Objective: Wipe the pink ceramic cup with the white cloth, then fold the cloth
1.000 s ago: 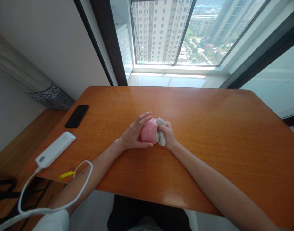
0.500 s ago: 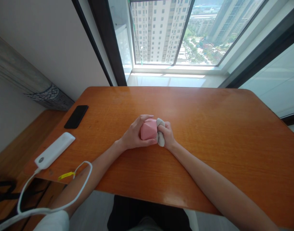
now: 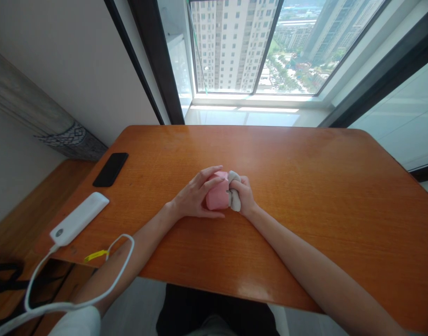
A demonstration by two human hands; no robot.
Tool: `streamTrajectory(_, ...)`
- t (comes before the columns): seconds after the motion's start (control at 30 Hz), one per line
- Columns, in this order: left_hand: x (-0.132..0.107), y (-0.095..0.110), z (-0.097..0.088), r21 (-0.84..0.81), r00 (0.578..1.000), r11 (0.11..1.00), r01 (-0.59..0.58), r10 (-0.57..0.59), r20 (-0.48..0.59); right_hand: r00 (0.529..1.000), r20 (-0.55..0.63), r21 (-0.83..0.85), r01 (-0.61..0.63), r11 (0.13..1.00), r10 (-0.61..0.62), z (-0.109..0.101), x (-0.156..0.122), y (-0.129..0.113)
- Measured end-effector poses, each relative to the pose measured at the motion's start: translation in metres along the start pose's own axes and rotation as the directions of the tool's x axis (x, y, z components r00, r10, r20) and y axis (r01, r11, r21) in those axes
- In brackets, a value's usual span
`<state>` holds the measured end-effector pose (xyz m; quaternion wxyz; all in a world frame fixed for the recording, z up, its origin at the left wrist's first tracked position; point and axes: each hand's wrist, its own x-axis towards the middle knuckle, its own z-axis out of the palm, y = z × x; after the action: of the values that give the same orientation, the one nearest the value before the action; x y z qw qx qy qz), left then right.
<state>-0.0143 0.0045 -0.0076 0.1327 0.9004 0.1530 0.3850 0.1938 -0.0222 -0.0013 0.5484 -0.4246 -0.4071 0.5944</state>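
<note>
"Where did the piece sit on my feed?"

"The pink faceted block [image 3: 217,197] sat on the orange wooden table [image 3: 305,186], between my hands and gripped by both. My left hand [image 3: 191,198] wrapped its left side, with the fingers [image 3: 210,179] slightly apart across the top and the thumb along the near edge."

"And the right?"

"My right hand [image 3: 244,196] was curled shut around a pale grey cloth [image 3: 235,201], which was pressed against the block's right side."

"What couldn't you make out?"

"My fingers hid where the cloth met the block, so I couldn't tell whether they were joined. The block's underside was out of view too."
</note>
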Motion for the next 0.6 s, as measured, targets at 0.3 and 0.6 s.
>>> streamTrajectory(0.3, 0.011, 0.016, -0.003, -0.108, 0.983, 0.98, 0.165, -0.172, -0.057, 1.0, -0.003, -0.012, 0.024, 1.0, -0.024, 0.001, -0.001, 0.0)
streamTrajectory(0.6, 0.001, 0.011, 0.01, -0.452, 0.872, 0.776, 0.44, -0.489, 0.009, 0.999, 0.052, -0.025, 0.008, 1.0, -0.006, 0.001, -0.007, 0.0)
